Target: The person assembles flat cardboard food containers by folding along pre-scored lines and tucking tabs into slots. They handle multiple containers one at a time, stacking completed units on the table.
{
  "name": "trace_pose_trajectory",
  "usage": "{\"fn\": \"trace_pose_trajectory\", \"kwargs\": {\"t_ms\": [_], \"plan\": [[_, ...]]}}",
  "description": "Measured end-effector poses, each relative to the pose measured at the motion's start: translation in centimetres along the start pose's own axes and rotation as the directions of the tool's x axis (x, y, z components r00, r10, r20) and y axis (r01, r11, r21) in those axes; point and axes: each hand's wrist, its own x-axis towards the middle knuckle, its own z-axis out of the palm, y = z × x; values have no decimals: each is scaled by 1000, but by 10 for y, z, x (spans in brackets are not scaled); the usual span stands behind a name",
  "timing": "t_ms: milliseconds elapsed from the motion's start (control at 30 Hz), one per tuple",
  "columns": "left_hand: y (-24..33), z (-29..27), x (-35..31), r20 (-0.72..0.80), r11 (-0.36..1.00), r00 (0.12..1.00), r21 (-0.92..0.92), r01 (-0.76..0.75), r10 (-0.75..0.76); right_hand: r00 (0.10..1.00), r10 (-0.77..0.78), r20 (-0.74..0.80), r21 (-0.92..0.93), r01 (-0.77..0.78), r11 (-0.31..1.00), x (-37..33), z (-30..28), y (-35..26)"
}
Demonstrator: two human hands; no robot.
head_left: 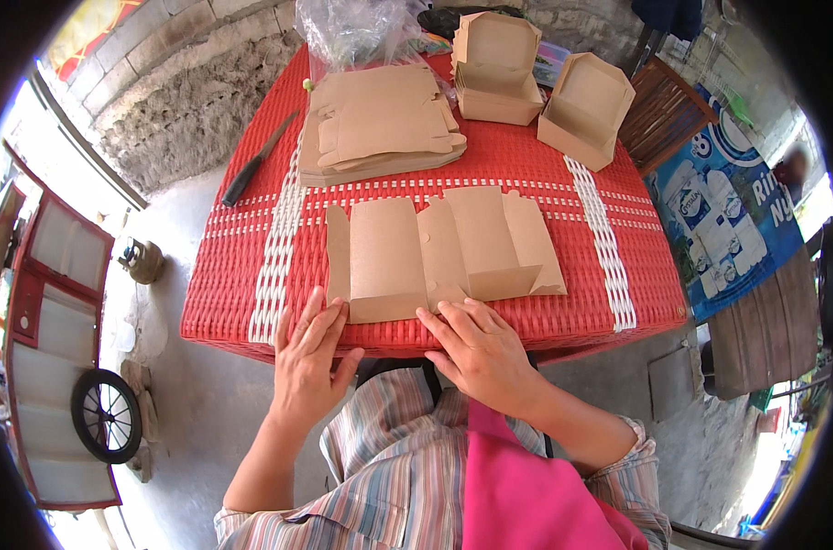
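Note:
A brown cardboard box blank (387,247), unfolded with creased panels, lies on the red woven tabletop (224,284) in front of me. Some of its near flaps stand slightly raised. My left hand (308,359) is open, its fingers stretched out and the tips at the blank's near left corner. At the middle of the near edge, my right hand (481,353) rests open, fingertips on a small flap. Neither hand grips the cardboard. Beyond the blank sits a stack of flat box blanks (380,115).
Nested folded boxes (499,92) and another open box (581,115) stand at the far right. A dark-handled knife (256,163) lies at the left, near a clear plastic bag (357,32) at the back. A wooden chair (668,115) adjoins the table's right side.

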Motion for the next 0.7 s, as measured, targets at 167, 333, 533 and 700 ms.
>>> {"fn": "trace_pose_trajectory", "kwargs": {"t_ms": [167,333,533,700], "plan": [[8,25,-18,-82,992,993,94,-82,90,992,60,-107,139,-45,989,2,-5,-7],[20,34,-19,-217,993,971,-46,-110,97,981,84,-176,166,-54,985,5,-4,-13],[57,57,-40,-293,811,833,-230,-538,469,993,59,-103,-46,-64,997,17,-11,-13],[19,46,-34,-635,917,725,-61,-394,268,999,-34,30,-248,41,968,15,-12,-11]]}}
